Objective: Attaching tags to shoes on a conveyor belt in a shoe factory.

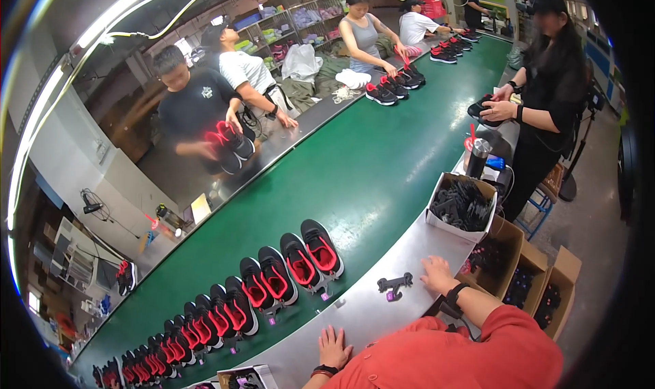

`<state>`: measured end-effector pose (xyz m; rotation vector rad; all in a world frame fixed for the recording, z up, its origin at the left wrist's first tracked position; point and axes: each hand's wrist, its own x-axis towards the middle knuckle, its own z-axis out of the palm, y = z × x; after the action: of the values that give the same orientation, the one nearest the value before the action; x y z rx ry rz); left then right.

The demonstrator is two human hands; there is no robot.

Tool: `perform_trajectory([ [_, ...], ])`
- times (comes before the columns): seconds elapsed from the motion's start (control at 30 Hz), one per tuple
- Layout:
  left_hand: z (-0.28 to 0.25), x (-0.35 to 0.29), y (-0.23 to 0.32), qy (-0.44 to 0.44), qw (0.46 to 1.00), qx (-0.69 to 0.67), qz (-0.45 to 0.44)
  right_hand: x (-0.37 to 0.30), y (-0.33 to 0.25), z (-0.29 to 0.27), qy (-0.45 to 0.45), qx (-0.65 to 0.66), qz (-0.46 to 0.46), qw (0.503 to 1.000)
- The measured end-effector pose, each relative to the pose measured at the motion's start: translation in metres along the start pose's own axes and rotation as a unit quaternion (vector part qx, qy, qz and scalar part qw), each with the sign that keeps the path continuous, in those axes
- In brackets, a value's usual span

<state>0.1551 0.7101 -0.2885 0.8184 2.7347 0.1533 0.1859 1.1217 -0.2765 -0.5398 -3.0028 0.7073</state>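
My left hand [334,349] lies open on the bare metal bench [365,321], fingers spread, holding nothing. Farther right, my right hand [437,273] rests on the same bench, also open and without anything in it. Between the two, close to the right fingertips, is a black plastic shoe hanger [396,282] with a small purple tag; neither hand touches it. Beyond the bench edge, a long row of black sneakers with red linings runs along the green belt. The nearest pair [312,255] has a purple tag at its heels.
A white box [462,208] full of black hangers stands at the bench's right end. Cardboard boxes [529,276] of small parts sit below it. Co-workers handle sneakers across the green conveyor belt [368,160] and at the right. A tumbler [479,158] stands past the white box.
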Motion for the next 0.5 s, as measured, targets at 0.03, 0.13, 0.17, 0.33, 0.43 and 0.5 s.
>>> perform_trajectory([
  [0.03,-0.001,0.0,0.001,0.003,1.0,-0.018,-0.004,0.006,0.006,0.001,0.011,0.003,0.0,1.0],
  [0.13,0.002,-0.005,0.007,0.008,0.999,-0.028,-0.022,0.022,0.024,0.003,0.027,-0.001,-0.019,0.999],
  [0.17,0.005,-0.01,0.01,0.05,0.995,-0.08,-0.041,0.026,0.03,0.003,0.042,-0.007,-0.035,0.998],
  [0.33,0.027,-0.038,0.017,0.116,0.971,-0.105,-0.182,0.031,0.05,0.002,0.075,-0.026,-0.101,0.992],
  [0.43,0.037,-0.051,0.018,0.108,0.968,-0.071,-0.217,0.031,0.056,-0.001,0.091,-0.04,-0.13,0.987],
  [0.5,0.042,-0.051,0.02,0.131,0.968,-0.002,-0.214,0.03,0.058,-0.003,0.088,-0.041,-0.137,0.986],
])
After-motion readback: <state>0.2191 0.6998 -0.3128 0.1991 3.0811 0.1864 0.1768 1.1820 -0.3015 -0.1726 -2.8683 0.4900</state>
